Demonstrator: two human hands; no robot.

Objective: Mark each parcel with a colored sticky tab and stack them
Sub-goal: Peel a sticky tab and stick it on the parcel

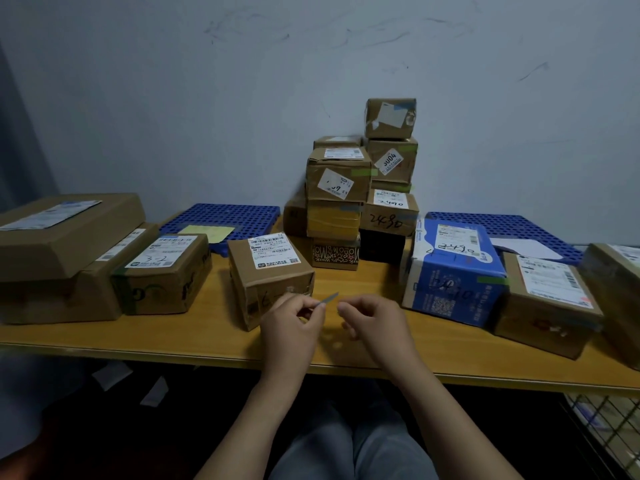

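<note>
Though in the left hand, sticky tab colour indistinct.

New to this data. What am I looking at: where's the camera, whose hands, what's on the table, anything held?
There is no machine here. It is a single picture from a camera worn on a person's head, looking down at their own two bare hands. The left hand pinches a small sticky tab. The right hand is beside it with curled fingers; whether it holds anything cannot be told. Both hands are over a wooden table. Just behind them sits a brown parcel with a shipping label. More parcels lie on both sides, among them a blue box with a green tab on it. By the wall is a stack of parcels, some with green tabs. Blue perforated mats lie at the back.
</note>
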